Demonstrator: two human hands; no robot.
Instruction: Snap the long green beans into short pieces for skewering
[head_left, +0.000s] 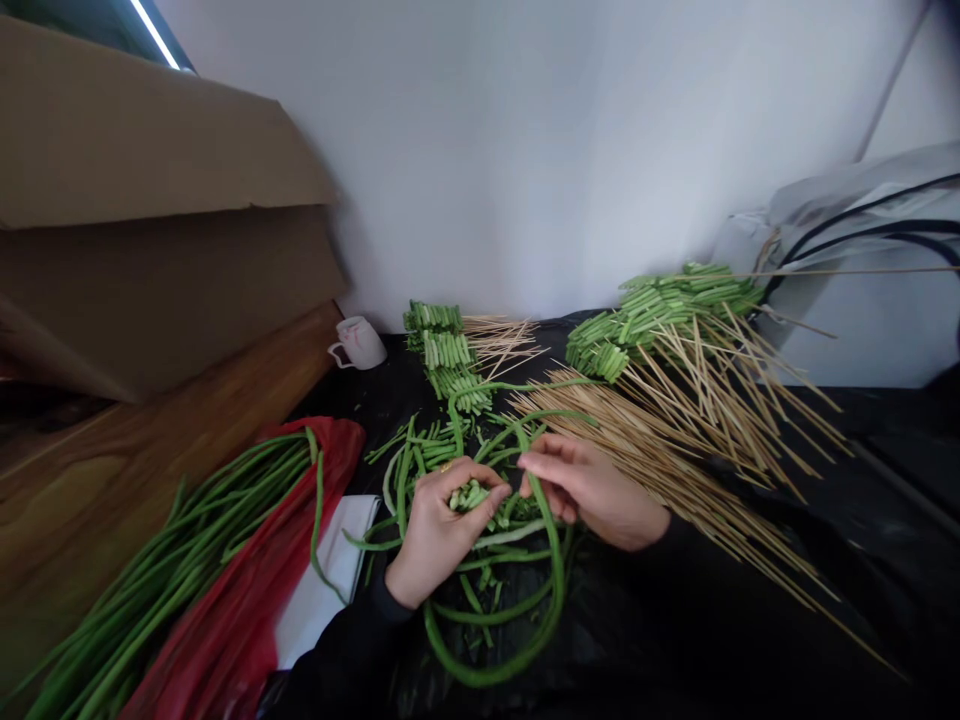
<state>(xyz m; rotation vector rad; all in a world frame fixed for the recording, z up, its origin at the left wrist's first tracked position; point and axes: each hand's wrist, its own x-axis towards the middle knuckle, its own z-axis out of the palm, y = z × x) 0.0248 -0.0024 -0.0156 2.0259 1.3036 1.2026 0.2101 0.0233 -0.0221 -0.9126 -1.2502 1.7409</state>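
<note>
My left hand (439, 525) is closed around a bunch of short green bean pieces (468, 496), its thumb pressing across them. Just right of it, my right hand (600, 490) pinches a long green bean (556, 580) between thumb and fingers. That bean loops down toward me over the black covering and curls back under my left hand. Around and beneath both hands lie more whole long beans (405, 470) and loose cut pieces (442, 440). Bare wooden skewers (600, 420) lie in a pile just beyond my right hand.
Skewered bean pieces (450, 350) lie stacked at the back, with a larger stack (675, 300) to the right. A white mug (361, 343) stands by the wall. At left are a cardboard box (165, 280) and a red bag (225, 600) with long beans. A plastic bag (862, 220) is far right.
</note>
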